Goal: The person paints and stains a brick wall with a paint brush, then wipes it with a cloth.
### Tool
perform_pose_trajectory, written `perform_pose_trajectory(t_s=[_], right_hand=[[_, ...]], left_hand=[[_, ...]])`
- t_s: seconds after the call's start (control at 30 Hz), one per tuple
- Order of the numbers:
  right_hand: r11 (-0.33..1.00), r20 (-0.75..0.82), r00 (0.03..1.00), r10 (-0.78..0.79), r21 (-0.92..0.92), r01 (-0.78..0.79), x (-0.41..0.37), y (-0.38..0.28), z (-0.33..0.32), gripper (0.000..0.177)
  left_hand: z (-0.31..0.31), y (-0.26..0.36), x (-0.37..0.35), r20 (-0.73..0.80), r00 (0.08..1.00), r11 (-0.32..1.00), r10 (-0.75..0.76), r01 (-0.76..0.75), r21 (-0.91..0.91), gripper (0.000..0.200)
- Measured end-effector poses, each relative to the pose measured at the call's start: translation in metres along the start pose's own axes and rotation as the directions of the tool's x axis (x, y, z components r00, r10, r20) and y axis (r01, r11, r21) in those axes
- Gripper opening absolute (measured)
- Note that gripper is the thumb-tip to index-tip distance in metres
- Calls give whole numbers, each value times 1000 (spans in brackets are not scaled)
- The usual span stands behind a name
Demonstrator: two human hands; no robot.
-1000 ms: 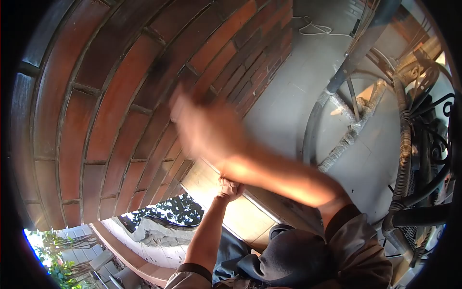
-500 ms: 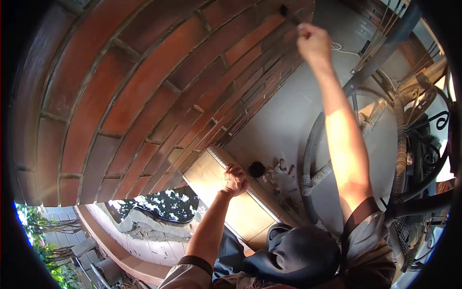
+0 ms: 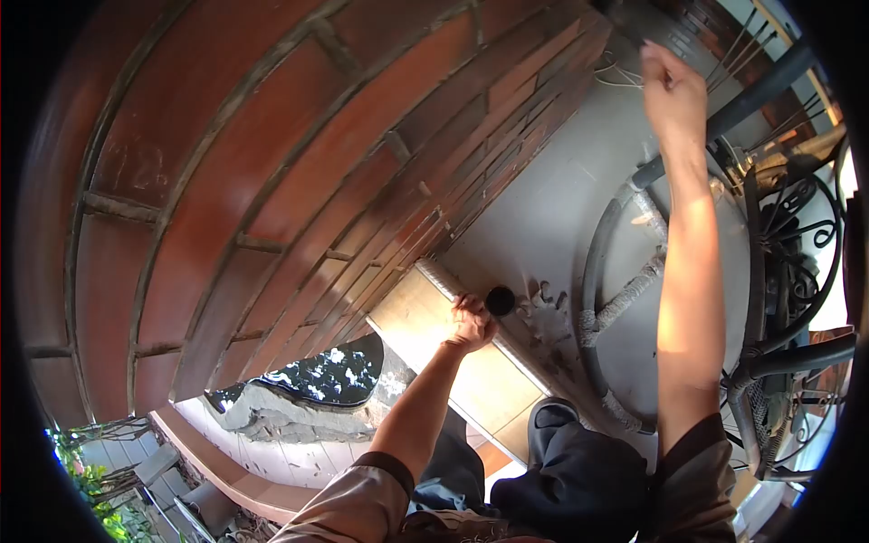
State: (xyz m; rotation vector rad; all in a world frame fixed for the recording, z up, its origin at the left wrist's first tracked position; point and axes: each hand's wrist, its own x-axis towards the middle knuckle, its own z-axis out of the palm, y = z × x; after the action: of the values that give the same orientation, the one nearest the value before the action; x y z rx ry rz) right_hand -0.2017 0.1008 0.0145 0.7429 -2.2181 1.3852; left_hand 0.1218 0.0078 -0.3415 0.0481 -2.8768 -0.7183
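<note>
My right hand (image 3: 674,95) is raised at the upper right, its fingers closed at the far end of the brick wall (image 3: 299,181). The dark brush in it is largely lost in blur against the dark background. My left hand (image 3: 472,324) is a closed fist over the edge of the tiled ledge (image 3: 493,385). A round black thing (image 3: 500,300), like the mouth of a cup, lies right beside its knuckles. I cannot tell whether the left fingers hold it.
A round metal frame with rope-wrapped bars (image 3: 593,271) stands on the grey floor (image 3: 534,217) at the right, near black scrolled ironwork (image 3: 797,240). A pond (image 3: 330,376) with a rocky rim lies at lower left. A pale cord (image 3: 620,80) runs by the wall's end.
My right hand has swung rightward, away from the brick wall, taking the brush with it. The view has shifted; my left hand remains closed at the ledge beside the black thing.
</note>
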Motion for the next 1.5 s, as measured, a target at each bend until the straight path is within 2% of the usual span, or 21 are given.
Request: perform_pose_trajectory(t_s=[0.07,0.13,0.17,0.2,0.23,0.3,0.4,0.5,0.57,0.7,0.77,0.83,0.9,1.0,1.1,1.2,1.27,1.33,1.37,1.4,1.5], right_hand=[[997,-19,1000,-4,-79,2,-13,-2,5,20],[986,323,934,151,-119,-118,-81,-119,20,28],[992,447,893,51,-129,8,-119,-150,30,33],[979,572,808,-143,-38,200,-157,-177,31,39],[937,646,687,-334,150,314,-191,-201,29,45],[823,626,534,-568,442,357,-224,-217,23,60],[861,579,641,-504,390,326,-160,-183,29,54],[940,377,903,-204,334,73,-92,-120,33,12],[965,202,961,-187,220,141,-71,-85,23,14],[969,-108,993,43,-238,-67,-54,-71,2,19],[996,-128,990,57,-61,-65,-81,-103,27,21],[989,133,990,-44,-135,62,-140,-170,45,25],[957,396,908,-136,-185,224,-207,-236,51,53],[952,629,714,-307,210,224,-246,-267,23,49],[975,492,848,-196,191,115,-225,-243,10,42],[991,100,994,-37,-122,49,-152,-188,7,27],[923,245,890,384,-120,-365,-107,-181,10,27],[982,102,977,190,-19,-189,-127,-182,50,27],[923,383,840,385,-169,-345,-139,-219,46,30],[977,335,936,112,-210,-42,-184,-240,54,38],[974,481,848,-223,138,177,-242,-271,28,51]], left_hand=[[-1,0,1,46,999,1000,-13,14,-3,20],[-53,23,29,423,889,943,175,-274,186,17],[-88,39,48,598,770,872,222,-432,232,16],[-43,19,26,279,949,961,147,-204,189,16],[-1,-1,4,-80,996,999,51,-51,-4,16],[-2,1,5,-74,997,999,33,-33,8,17],[-5,2,6,-66,998,999,19,-21,-44,16],[-4,1,4,65,998,999,-20,23,-34,23],[-2,-1,4,42,999,1000,0,1,-25,23],[-3,-1,9,51,999,1000,-8,10,-23,21],[-5,2,7,-17,1000,999,22,-22,-24,18],[42,-10,-3,-86,975,888,-205,148,-435,23],[66,-37,-10,74,996,992,-57,65,-109,25],[1,-3,5,109,994,998,13,-20,57,25],[2,-5,4,108,993,998,48,-51,27,25],[1,-3,8,78,997,999,24,-26,35,24],[-1,-3,6,37,998,998,51,-52,37,22],[-2,-2,5,64,996,997,65,-67,37,21],[3,-6,4,57,995,994,88,-91,58,21],[5,-10,4,48,993,990,109,-113,85,20],[-8,-1,8,136,991,997,13,-23,75,20]])
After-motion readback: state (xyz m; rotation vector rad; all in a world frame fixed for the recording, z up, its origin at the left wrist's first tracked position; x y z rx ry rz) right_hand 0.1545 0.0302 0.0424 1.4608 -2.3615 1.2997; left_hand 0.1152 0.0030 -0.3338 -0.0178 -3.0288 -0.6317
